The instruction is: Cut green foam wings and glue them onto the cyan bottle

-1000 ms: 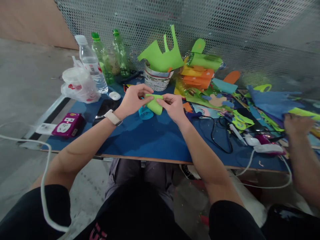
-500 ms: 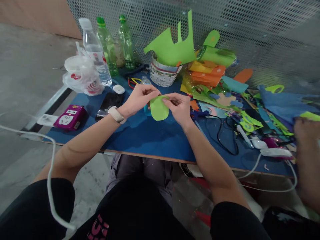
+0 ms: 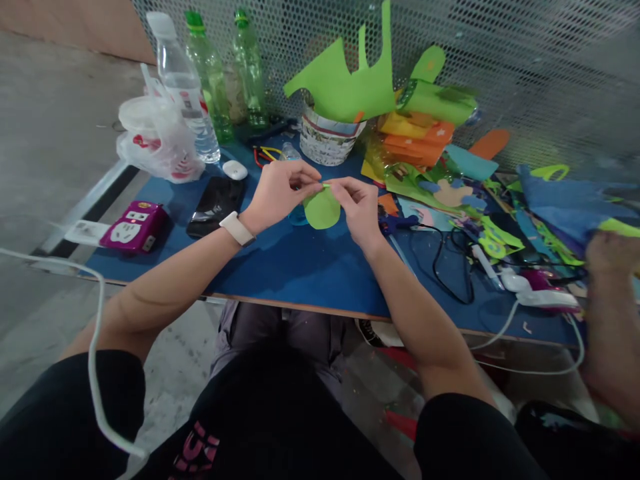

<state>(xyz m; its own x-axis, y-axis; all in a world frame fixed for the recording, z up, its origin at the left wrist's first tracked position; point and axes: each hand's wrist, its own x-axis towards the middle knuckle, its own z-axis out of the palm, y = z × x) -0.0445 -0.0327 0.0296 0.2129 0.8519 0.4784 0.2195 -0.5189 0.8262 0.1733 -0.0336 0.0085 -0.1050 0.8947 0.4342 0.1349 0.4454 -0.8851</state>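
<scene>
Both my hands pinch the top edge of a small rounded piece of lime-green felt (image 3: 323, 210), which hangs over the blue tabletop (image 3: 295, 270). My left hand (image 3: 280, 190) grips its upper left, fingertips close to those of the other hand. At its upper right, my right hand (image 3: 359, 205) is closed on it with thumb and fingers. Behind the left fingers, a small clear bottle with blue in its lower part (image 3: 297, 215) is mostly hidden. Farther back, a basket (image 3: 327, 140) bears a large cut green sheet (image 3: 345, 87).
Bottles (image 3: 185, 93) and a plastic bag with a cup (image 3: 160, 143) stand back left. A black phone (image 3: 217, 205) and purple power socket (image 3: 134, 227) lie left. Felt scraps (image 3: 420, 143), a black cord (image 3: 437, 263) and another person's hand (image 3: 613, 253) are on the right.
The green felt piece now hangs tilted further, its top edge folded or pinched between my fingertips, which have come closer together. The whole view has shifted slightly.
</scene>
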